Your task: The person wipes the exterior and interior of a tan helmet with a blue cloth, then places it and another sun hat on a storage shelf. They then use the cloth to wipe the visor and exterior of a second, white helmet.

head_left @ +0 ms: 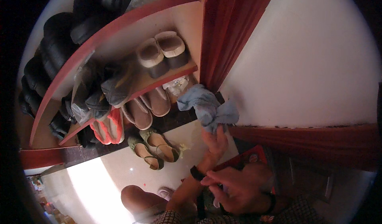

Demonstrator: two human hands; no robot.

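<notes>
A crumpled blue-grey cloth (205, 106) is in my left hand (215, 140), whose fingers are closed on its lower end. My left arm stretches forward, and the cloth is against the corner where the shoe rack meets the dark red door frame. Closer to me, my right hand (242, 184) hovers with its fingers stretched to the left and the thumb apart. No object shows in it. A dark band circles each wrist. Just left of the cloth, a pair of brown slippers (137, 112) rests under the lowest shelf.
The curved rack (119, 23) carries black shoes (57, 45) and beige-brown shoes (171, 45). Coral slippers (109, 128) lie below it. Green sandals (157, 148) stand on the pale floor (95, 184). Dark red skirting (302, 140) edges the white wall, with a red box (254, 154) near it.
</notes>
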